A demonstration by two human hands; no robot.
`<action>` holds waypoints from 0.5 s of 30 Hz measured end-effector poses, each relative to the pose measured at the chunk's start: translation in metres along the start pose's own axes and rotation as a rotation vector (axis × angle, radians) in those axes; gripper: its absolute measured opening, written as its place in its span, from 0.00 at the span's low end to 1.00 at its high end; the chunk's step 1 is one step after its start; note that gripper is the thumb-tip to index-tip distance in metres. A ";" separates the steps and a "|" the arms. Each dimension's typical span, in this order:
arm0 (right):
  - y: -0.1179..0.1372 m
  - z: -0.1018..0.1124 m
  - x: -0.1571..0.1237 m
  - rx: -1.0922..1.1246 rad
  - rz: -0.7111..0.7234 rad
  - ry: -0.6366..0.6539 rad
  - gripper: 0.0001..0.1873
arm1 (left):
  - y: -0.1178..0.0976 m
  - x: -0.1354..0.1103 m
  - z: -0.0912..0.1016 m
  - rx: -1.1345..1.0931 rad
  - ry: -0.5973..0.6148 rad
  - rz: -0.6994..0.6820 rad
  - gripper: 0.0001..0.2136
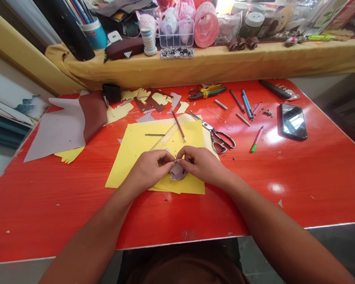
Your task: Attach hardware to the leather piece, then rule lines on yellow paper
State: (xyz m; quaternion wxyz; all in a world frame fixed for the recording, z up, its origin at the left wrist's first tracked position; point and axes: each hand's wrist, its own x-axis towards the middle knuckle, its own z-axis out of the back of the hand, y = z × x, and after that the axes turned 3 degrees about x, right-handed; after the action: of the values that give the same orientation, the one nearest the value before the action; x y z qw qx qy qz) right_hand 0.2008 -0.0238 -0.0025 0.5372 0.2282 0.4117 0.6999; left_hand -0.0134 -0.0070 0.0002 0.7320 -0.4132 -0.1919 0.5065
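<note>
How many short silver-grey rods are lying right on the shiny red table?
2: one short silver-grey rod near the yellow-and-green-handled pliers, another rod between the silver metal scissors and black phone. Paper scraps could hide more.

One view is on record: the camera worn on your head. It looks from above the near edge of the red table, forward and down, facing the far edge and the cloth-covered shelf behind it. Your lap shows below the near edge; your forearms run up from the bottom of the frame, placing your left hand and right hand near its centre. The range is close but wide, taking in the far right corner and cutting off both near corners. The near edge rises rightward. Beyond the right edge, detail is probably too dim to trust.
</note>
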 end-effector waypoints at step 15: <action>0.008 -0.001 -0.001 -0.031 -0.012 -0.034 0.01 | 0.004 0.001 -0.004 0.110 0.002 -0.041 0.08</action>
State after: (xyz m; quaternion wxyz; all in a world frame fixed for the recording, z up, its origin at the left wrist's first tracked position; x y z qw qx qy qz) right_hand 0.1958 -0.0261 0.0034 0.5519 0.2291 0.3929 0.6989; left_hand -0.0124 -0.0074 -0.0058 0.7641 -0.3688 -0.1713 0.5007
